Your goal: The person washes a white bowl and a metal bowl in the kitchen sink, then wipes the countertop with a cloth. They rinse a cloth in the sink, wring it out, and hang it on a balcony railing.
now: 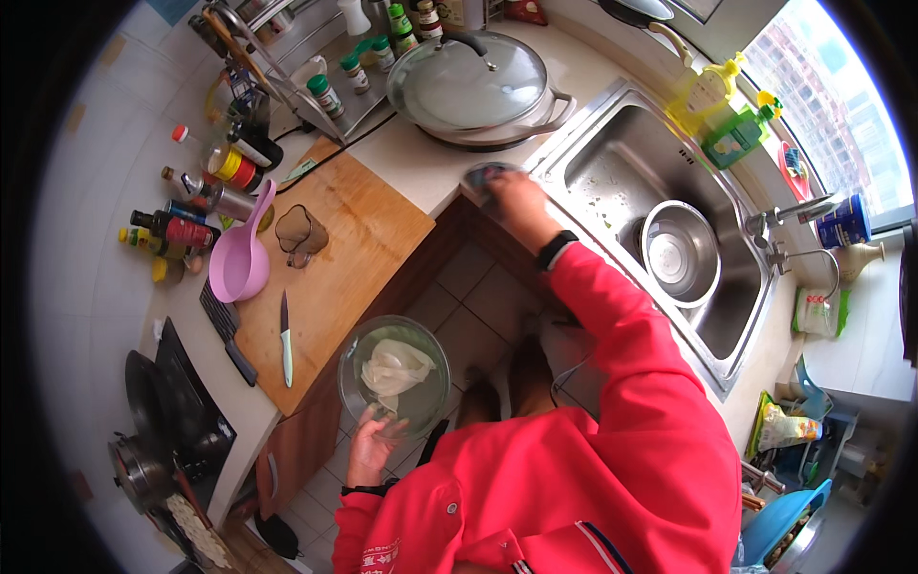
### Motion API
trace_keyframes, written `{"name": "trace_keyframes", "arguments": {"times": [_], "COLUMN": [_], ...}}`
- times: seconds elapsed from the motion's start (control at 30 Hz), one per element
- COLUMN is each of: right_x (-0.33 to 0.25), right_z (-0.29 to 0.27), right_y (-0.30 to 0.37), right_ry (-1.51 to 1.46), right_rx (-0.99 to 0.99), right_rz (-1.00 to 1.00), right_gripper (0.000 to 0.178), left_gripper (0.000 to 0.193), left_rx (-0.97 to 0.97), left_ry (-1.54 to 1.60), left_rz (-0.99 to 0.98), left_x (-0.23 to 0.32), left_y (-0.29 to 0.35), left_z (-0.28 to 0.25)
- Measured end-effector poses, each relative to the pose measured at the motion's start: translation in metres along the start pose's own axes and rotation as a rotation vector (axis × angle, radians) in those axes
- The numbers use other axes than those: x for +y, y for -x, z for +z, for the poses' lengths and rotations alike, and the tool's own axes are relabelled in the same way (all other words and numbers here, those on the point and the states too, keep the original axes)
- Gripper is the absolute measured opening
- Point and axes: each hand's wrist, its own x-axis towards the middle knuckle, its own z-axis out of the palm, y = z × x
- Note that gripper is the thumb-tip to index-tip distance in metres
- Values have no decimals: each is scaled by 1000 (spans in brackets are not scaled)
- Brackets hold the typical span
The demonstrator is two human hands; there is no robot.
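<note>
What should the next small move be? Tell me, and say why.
Probably set the bowl on the board's bare right side: the left hand alone seems to hold it over the floor, while the right hand is at a blurred dark item.

Bright daylight from window (830, 91), blurred right hand (519, 203), black curved edges

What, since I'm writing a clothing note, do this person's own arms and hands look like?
The left hand and right hand are ungloved. Both arms wear long, bright red fabric sleeves; each wrist has a black band.
</note>
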Motion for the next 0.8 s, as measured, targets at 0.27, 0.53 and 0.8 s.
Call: {"name": "trace_keyframes", "arguments": {"times": [0.27,0.53,0.8], "right_x": [84,-8,23], "right_z": [-45,22,-32], "right_y": [-52,-1,115], "right_ry": [19,231,18], "right_rx": [173,298,224], "right_rz": [305,-158,-201], "right_gripper": [29,40,35], "left_gripper": [62,69,66], "left_rx": [17,4,-118], "left_ry": [26,-76,-207], "left_rz": [14,60,23], "left_x": [-8,0,21], "left_y": [-2,1,-2], "left_z": [-11,6,48]}}
